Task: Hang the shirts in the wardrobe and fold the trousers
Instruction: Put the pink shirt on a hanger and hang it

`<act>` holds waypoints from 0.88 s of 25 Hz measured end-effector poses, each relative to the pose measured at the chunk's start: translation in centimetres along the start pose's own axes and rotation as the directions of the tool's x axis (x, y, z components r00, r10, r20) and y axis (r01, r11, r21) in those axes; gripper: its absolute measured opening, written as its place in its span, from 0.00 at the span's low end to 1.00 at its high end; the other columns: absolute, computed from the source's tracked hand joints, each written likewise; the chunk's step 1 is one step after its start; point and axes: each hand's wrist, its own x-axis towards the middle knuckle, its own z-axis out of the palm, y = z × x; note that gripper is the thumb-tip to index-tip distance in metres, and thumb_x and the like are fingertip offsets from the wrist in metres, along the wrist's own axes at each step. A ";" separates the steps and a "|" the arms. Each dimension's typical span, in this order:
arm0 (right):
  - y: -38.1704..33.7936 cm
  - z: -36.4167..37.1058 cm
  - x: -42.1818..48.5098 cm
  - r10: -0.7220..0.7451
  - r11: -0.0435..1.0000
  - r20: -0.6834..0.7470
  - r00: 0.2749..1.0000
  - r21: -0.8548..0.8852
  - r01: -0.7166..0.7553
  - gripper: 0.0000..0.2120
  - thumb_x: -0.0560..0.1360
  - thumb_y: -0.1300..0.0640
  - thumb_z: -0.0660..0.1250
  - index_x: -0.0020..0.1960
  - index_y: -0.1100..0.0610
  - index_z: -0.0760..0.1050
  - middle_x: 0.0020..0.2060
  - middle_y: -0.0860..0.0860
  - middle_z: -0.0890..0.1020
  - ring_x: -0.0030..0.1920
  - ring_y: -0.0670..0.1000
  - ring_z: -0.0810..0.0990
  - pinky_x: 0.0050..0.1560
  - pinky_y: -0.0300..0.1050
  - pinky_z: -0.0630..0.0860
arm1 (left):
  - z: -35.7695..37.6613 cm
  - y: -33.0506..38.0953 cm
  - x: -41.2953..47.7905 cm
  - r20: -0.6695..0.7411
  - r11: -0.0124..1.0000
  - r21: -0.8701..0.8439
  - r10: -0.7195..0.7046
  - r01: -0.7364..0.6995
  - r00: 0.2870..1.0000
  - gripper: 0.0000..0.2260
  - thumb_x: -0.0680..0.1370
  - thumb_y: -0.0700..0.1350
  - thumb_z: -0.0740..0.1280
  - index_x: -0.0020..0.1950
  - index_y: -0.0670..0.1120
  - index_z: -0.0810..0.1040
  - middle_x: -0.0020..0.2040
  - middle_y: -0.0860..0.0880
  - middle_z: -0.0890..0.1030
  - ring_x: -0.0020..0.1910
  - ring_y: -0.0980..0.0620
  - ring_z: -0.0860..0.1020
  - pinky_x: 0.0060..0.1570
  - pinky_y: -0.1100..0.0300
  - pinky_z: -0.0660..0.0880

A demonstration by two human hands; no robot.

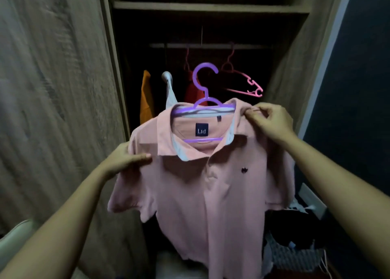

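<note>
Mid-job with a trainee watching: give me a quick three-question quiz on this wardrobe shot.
1. Fill in: the neck label of the pink shirt on the purple hanger reads ___.
2. The empty hanger on the rail is: A pink, B green, C black.
3. True or false: the purple hanger's hook is already over the rail.
Key: 1 Ltd; 2 A; 3 false.

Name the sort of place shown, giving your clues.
Probably a bedroom, facing an open wardrobe: a rail carries hung clothes and a spare pink hanger, and a pink shirt sits on a purple hanger.
</note>
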 end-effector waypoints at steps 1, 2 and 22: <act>0.2 -0.2 0.1 -0.005 1.000 -0.006 1.000 -0.008 0.005 0.10 0.71 0.43 0.68 0.47 0.47 0.81 0.44 0.48 0.84 0.49 0.49 0.81 0.45 0.41 0.69 | 0.1 -0.7 0.0 -0.027 0.992 0.122 -0.042 0.045 0.999 0.14 0.65 0.50 0.78 0.44 0.45 0.81 0.40 0.51 0.85 0.39 0.56 0.80 0.38 0.61 0.76; 0.5 -0.5 0.1 -0.010 1.000 -0.011 1.000 -0.018 0.010 0.10 0.71 0.43 0.68 0.48 0.47 0.81 0.44 0.47 0.84 0.50 0.49 0.81 0.45 0.41 0.69 | 0.1 -1.5 0.0 -0.113 0.967 0.250 -0.027 0.054 0.993 0.16 0.65 0.51 0.77 0.41 0.40 0.80 0.38 0.46 0.83 0.38 0.51 0.79 0.35 0.58 0.73; 2.5 0.9 1.0 -0.021 0.967 0.093 0.995 0.255 -0.004 0.14 0.61 0.31 0.66 0.39 0.37 0.79 0.35 0.36 0.82 0.39 0.39 0.78 0.45 0.45 0.76 | -1.6 10.4 -3.0 0.318 0.908 0.229 0.271 -0.351 0.909 0.23 0.68 0.65 0.66 0.46 0.46 0.83 0.41 0.47 0.84 0.38 0.60 0.77 0.40 0.53 0.76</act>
